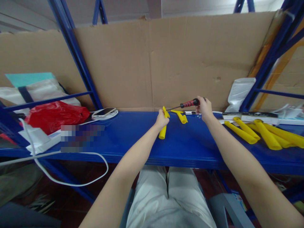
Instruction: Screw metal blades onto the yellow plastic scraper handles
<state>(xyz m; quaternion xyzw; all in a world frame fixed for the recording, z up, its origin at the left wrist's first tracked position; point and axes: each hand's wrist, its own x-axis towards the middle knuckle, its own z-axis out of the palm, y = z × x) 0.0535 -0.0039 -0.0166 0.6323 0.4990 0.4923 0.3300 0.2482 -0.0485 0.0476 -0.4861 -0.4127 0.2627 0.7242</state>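
Note:
My left hand (162, 119) is closed around a yellow plastic handle (162, 133), whose wider end points down toward me. In my right hand (204, 107) is a screwdriver (188, 104) with a red and black grip, held by its back end. Its shaft points left and its tip meets the top of the yellow handle; the exact contact is too small to make out. Between the hands, another yellow piece (182, 117) with a slanted top lies on the blue shelf (133, 136).
Several yellow handles (268, 136) lie at the right. A white plastic bag (239, 93) leans by the right post. To the left are a phone (106, 111) on a coiled white cable, a red bag (57, 115) and a loose cable (104, 161) over the front edge. Cardboard (118, 63) stands behind.

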